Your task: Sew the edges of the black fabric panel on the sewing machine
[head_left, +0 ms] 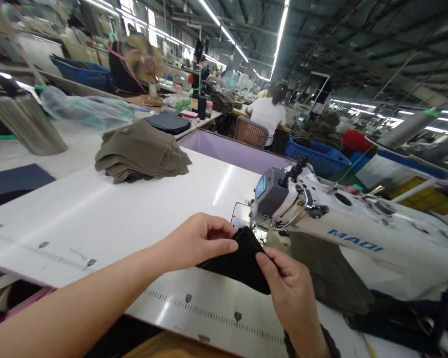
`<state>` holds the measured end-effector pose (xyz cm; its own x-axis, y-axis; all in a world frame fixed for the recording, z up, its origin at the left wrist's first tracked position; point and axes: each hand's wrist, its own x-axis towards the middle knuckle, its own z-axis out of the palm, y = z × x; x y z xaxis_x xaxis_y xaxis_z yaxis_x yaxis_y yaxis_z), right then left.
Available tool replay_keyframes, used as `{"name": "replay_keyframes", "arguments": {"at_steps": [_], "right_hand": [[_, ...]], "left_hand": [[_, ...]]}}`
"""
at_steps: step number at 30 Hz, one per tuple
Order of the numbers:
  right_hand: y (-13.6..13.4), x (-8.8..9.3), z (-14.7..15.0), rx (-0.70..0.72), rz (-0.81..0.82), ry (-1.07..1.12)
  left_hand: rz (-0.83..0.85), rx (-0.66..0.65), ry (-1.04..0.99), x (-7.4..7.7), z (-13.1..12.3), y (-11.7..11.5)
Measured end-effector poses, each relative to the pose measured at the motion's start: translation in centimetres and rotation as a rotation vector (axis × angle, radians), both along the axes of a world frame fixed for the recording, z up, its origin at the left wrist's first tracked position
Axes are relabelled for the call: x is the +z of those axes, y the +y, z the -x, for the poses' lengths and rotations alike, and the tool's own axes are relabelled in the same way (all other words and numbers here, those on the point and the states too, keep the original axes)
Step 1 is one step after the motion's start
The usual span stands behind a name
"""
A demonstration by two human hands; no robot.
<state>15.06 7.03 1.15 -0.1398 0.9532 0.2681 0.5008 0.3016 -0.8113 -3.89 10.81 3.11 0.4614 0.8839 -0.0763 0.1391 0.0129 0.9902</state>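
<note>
A black fabric piece [242, 263] is held up in front of the sewing machine's needle area, above the white table. My left hand [203, 241] pinches its upper left edge between thumb and fingers. On its right edge, my right hand [289, 278] has a similar pinch, with a dark band at the wrist. Just behind the cloth is the head of the white and grey sewing machine [274, 199]. Olive-brown fabric [332, 268] lies under the machine arm, right of my right hand. The cloth hides part of the needle area.
A stack of olive-brown fabric pieces [142, 151] sits on the white table [171, 199], which has a printed ruler along its front edge. Farther left are a metal flask [30, 119] and dark blue fabric [15, 184]. A fan [144, 59], blue crates [315, 156] and a seated person [267, 114] are beyond.
</note>
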Motion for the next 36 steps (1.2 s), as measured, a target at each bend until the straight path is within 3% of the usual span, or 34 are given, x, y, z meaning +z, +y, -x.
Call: {"name": "replay_keyframes", "arguments": {"at_steps": [4,9,14,17,23,31,36], "right_hand": [[0.5,1.0,-0.6,0.115,0.054,-0.033],[0.5,2.8,-0.2,0.067,-0.079,-0.143],[0.3,2.5,0.6,-0.004,-0.178,-0.125],[0.1,2.2,0.7,-0.012,-0.156,-0.102],[-0.5,2.1,0.4,0.047,-0.109,-0.032],[-0.4,1.6,-0.6,-0.147,-0.221,-0.009],[0.1,1.7,-1.5,-0.212,-0.165,0.024]], "left_hand": [[-0.104,-0.018,0.129,0.6,-0.7,-0.2],[-0.263,-0.093,0.291,1.6,-1.5,-0.5],[-0.212,-0.045,0.228,1.4,-1.9,-0.5],[-0.204,-0.012,0.167,1.3,-2.2,-0.3],[-0.242,-0.069,0.086,1.5,-2.7,-0.6],[-0.139,-0.152,0.2,0.6,-1.9,-1.2],[-0.147,-0.144,0.318,0.3,-0.5,-1.2]]}}
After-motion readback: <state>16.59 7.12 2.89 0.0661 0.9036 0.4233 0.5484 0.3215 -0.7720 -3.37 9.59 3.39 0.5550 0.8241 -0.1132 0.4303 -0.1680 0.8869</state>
